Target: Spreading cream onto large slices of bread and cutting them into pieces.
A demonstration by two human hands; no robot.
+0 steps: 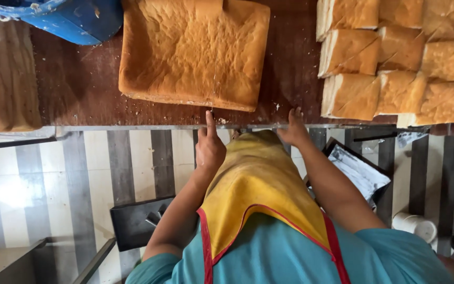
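Golden-brown, a large uncut square slab of baked sponge bread lies flat on the dark reddish-brown wooden tabletop, its near edge a little back from the table's metal-trimmed front lip. Left hand sits just below that lip, loosely curled with the index finger stretched up, its tip at the table edge right under the slab's near side; nothing gripped. Right hand rests its fingertips on the table edge, to the right of the slab, fingers bent, holding nothing. Between the forearms hangs a yellow apron with red trim over a teal shirt. Right of the slab, well apart from it: a block of cut bread pieces in rows, pale cut faces showing on the left. Far left: another loaf, partly out of frame. Blue plastic container at the top left corner. Below the table, a grey and cream striped floor.
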